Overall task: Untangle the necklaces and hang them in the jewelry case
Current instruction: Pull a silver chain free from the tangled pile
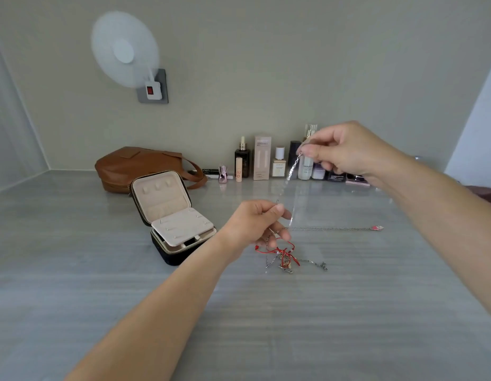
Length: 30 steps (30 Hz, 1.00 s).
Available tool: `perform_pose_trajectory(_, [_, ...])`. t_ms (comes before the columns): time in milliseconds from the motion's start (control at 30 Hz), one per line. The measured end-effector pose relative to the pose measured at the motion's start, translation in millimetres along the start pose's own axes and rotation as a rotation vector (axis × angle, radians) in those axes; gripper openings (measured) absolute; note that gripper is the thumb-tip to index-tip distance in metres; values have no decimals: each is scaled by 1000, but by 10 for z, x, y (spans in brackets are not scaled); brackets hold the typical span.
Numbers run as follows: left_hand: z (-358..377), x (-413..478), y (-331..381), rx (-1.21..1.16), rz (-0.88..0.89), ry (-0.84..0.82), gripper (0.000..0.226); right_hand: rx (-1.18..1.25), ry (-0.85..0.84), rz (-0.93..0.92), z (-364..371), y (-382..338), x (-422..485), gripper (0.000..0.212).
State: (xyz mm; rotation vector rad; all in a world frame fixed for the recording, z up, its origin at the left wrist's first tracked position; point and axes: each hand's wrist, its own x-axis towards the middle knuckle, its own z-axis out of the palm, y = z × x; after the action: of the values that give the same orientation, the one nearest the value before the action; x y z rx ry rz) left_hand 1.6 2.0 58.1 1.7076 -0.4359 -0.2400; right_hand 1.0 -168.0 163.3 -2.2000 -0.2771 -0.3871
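A tangle of necklaces [283, 257], with a red cord and silver chains, hangs from my left hand [255, 221] and touches the grey tabletop. My left hand is pinched shut on the top of the tangle. My right hand [340, 149] is raised higher and to the right, pinching one end of a silver chain [293, 167] that runs down to my left hand. Another thin chain with a pink pendant [377, 228] lies stretched out on the table to the right. The open jewelry case [170, 215], black outside and cream inside, stands left of my left hand.
A brown leather bag [134, 166] lies behind the case. A row of cosmetic bottles and boxes [277, 160] lines the back wall. A white fan [124, 49] is plugged into a wall socket at upper left.
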Motion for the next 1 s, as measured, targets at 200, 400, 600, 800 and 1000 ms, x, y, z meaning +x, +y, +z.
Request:
perform_pose_trajectory(200, [-49, 19, -40, -94, -31, 4, 26, 33, 142, 33, -255, -21, 108, 7])
perform_pose_trajectory(400, [-98, 47, -82, -232, 17, -28, 27, 53, 227, 32, -491, -77, 207, 8])
perform_pose_trajectory(600, [-130, 72, -96, -267, 5, -26, 26, 79, 296, 35, -619, -134, 273, 12])
perform_pose_trajectory(800, [-150, 102, -133, -223, -11, -34, 26, 82, 305, 33, -691, -85, 303, 12])
perform_pose_trajectory(1000, [-189, 133, -201, -191, -51, 33, 26, 92, 329, 67, -843, 45, 312, 20])
